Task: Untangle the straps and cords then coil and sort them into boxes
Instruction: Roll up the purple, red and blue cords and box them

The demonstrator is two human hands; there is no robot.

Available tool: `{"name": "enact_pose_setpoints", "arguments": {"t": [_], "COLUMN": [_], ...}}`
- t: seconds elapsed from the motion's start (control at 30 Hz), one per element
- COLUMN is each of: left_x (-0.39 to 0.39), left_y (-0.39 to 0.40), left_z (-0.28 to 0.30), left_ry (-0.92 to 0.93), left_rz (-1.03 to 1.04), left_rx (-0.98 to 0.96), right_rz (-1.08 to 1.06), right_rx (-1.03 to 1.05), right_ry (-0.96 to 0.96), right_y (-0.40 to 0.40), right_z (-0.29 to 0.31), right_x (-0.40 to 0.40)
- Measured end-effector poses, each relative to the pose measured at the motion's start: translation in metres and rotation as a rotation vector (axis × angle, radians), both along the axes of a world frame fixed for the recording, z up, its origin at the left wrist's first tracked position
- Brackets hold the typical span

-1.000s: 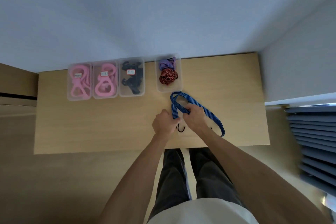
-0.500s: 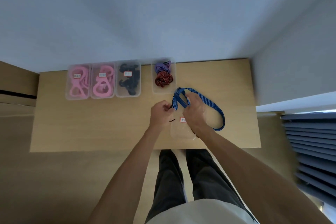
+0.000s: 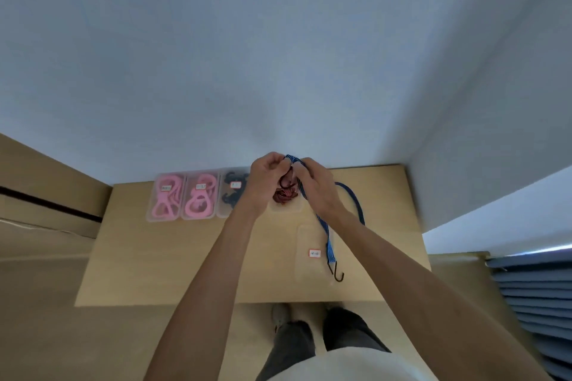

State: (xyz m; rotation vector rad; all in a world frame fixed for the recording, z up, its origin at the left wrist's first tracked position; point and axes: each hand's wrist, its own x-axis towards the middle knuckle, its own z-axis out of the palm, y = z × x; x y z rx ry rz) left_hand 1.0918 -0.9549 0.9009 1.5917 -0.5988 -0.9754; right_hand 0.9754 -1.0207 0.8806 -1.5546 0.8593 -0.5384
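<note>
Soft, even daylight fills the scene, dim rather than bright, with a cool bluish cast on the wall [image 3: 278,56]. The brightest patch is a white strip at the right edge, above the blue slats [image 3: 538,297], so light seems to enter from that side. Shadows on the wooden table [image 3: 154,257] are faint and diffuse; none has a hard edge. No glare shows on the clear boxes. The wide lens bends straight lines: the table's edges splay outward and the forearms stretch toward the bottom corners. The whole picture is slightly soft, and the hands and the small labels are blurred, their print unreadable.
</note>
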Motion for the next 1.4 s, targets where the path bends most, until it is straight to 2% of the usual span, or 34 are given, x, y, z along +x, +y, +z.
{"name": "enact_pose_setpoints", "arguments": {"t": [0.13,0.3,0.43,0.57,0.67,0.73,0.77,0.83,0.9,1.03,1.1,1.2,1.27,1.33,1.4], "left_x": [0.001,0.01,0.02,0.028,0.037,0.044,0.048,0.053,0.051,0.039,0.037,0.02,0.009,0.002,0.003], "left_y": [-0.004,0.006,0.023,0.042,0.048,0.052,0.053,0.058,0.066,0.081,0.086,0.095,0.096,0.092,0.088], "left_z": [0.027,0.052,0.058,0.061,0.066,0.064,0.062,0.058,0.06,0.075,0.082,0.107,0.124,0.141,0.148], "left_ry": [-0.054,0.033,-0.072,-0.07,-0.096,-0.269,-0.421,-0.746,-0.952,-0.977,-0.891,-0.763,-0.697,-0.628,-0.52], "left_rz": [-0.035,-0.102,-0.188,-0.112,0.003,0.077,0.073,-0.03,-0.169,-0.34,-0.337,-0.343,-0.312,-0.28,-0.269], "left_rx": [-0.003,0.004,0.034,0.033,0.03,0.07,0.103,0.195,0.283,0.188,0.055,-0.027,-0.075,-0.154,-0.181], "right_rz": [-0.087,-0.22,-0.315,-0.28,-0.141,0.044,0.122,0.237,0.307,0.247,0.163,0.099,0.066,0.088,0.132], "right_rx": [-0.048,-0.077,-0.095,-0.128,-0.151,-0.179,-0.23,-0.397,-0.579,-0.688,-0.643,-0.538,-0.341,-0.055,0.111], "right_ry": [-0.017,-0.06,-0.09,-0.028,0.161,0.315,0.363,0.426,0.448,0.361,0.247,0.077,-0.051,-0.164,-0.203], "right_y": [-0.001,0.011,0.026,0.042,0.052,0.061,0.065,0.07,0.07,0.049,0.039,0.033,0.028,0.03,0.037], "right_z": [0.026,0.051,0.06,0.063,0.062,0.06,0.062,0.071,0.089,0.117,0.124,0.135,0.139,0.142,0.141], "right_x": [0.007,0.018,0.022,0.023,0.02,0.017,0.017,0.02,0.026,0.022,0.013,0.005,0.001,-0.003,-0.003]}}
